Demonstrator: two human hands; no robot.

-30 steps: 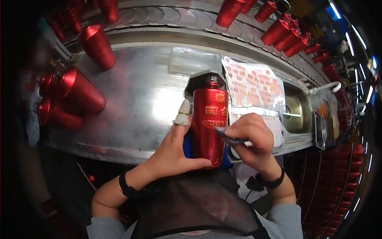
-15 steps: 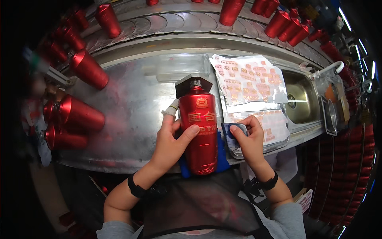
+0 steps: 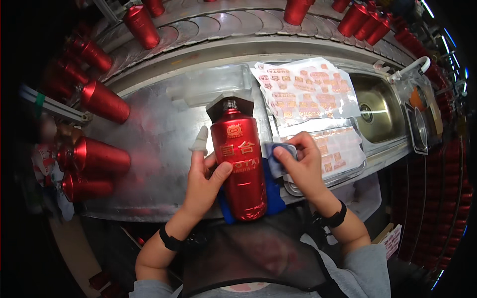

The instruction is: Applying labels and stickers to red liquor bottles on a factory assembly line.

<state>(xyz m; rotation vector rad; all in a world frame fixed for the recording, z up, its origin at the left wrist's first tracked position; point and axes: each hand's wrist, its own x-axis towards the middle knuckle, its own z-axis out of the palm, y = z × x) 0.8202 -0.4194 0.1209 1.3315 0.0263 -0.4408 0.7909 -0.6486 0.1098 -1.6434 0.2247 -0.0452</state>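
A red metallic bottle (image 3: 242, 186) with gold print lies on its back before me, its neck against a dark angled rest (image 3: 214, 108) and its base over a blue cloth (image 3: 275, 191). My left hand (image 3: 202, 181) grips its left side. The thumb presses on the front, and the index finger, in a pale finger cot (image 3: 199, 140), sticks up off the bottle. On the right, close beside the bottle, my right hand (image 3: 304, 166) pinches a small flat blue-grey pad (image 3: 278, 158) between thumb and fingers.
Sheets of gold-and-red transfers (image 3: 308, 92) lie on a tray right of the bottle, beside a metal sink (image 3: 367, 111). More red bottles lean at the left (image 3: 102, 156). Behind the steel worktop (image 3: 149, 149) a curved conveyor (image 3: 218, 25) carries several red bottles.
My right hand has brought the pad left, nearer the bottle. My left index finger has lifted from the bottle's side. Bottles on the conveyor have shifted.
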